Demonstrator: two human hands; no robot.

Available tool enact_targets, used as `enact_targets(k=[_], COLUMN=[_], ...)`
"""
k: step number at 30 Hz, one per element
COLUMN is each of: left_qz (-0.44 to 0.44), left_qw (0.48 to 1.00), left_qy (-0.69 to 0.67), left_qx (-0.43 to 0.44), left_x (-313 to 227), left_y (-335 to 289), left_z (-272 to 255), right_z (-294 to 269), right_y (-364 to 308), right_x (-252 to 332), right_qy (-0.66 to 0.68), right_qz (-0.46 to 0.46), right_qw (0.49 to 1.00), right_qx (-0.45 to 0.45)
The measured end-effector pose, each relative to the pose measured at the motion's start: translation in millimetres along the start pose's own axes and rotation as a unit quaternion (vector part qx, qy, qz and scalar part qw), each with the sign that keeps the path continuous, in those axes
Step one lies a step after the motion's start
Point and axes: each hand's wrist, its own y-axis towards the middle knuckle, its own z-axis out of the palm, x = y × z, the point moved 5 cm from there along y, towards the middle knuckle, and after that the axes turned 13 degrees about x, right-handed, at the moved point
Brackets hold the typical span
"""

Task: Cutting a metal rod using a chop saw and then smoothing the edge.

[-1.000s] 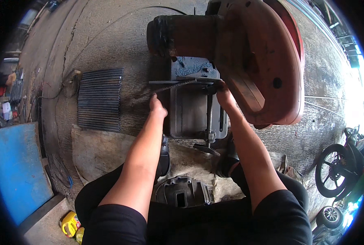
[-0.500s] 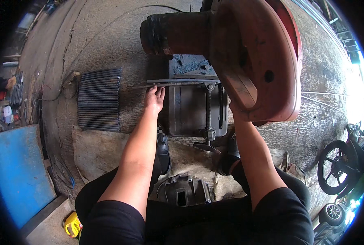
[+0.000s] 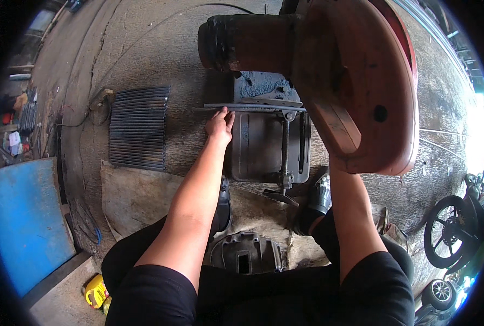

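Note:
A red cut-off saw (image 3: pixel 386 81) with a large loop handle stands in front of me, its motor housing reaching left. Beneath it lies a dark metal base (image 3: pixel 255 157) with a threaded clamp screw (image 3: pixel 286 144). A thin metal rod (image 3: pixel 243 109) lies crosswise along the clamp's fence, its end sticking out to the left. My left hand (image 3: pixel 219 125) is at the rod's left part, fingers closed on it from the near side. My right forearm (image 3: pixel 350 204) reaches up behind the saw's handle, which hides that hand and its fingers.
Left of the saw, a row of cut metal rods (image 3: pixel 138 129) lies side by side on the floor. A dark metal casing (image 3: pixel 247 252) rests between my legs on a dirty cloth (image 3: pixel 138 190). Further out are a blue panel (image 3: pixel 30 217), a yellow container (image 3: pixel 95 292) and a motorcycle wheel (image 3: pixel 449 228).
The rod in my left hand has moved away from me, closer against the fence. The whole view has shifted slightly, so the saw appears further right.

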Motion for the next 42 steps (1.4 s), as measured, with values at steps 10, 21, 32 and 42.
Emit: enact_targets(k=[10,21,32,42], left_qz=[-0.017,-0.016,-0.006,0.013], left_qw=[0.997,0.999,0.999,1.0], left_qy=[0.078,0.043,0.027,0.009], left_qx=[-0.018,-0.012,-0.016,-0.002], left_x=[1,6,8,10], left_y=[-12,-9,-11,-2], left_z=[18,15,17,14], right_z=[-28,-22,-26,-38], right_y=[-27,-27,-30,-7], right_x=[-9,-5,-2,37], right_qy=[0.015,0.022,0.027,0.048], right_qz=[0.023,0.02,0.023,-0.014], right_qw=[1.0,1.0,0.999,0.999], right_qx=[-0.007,0.0,-0.004,-0.015])
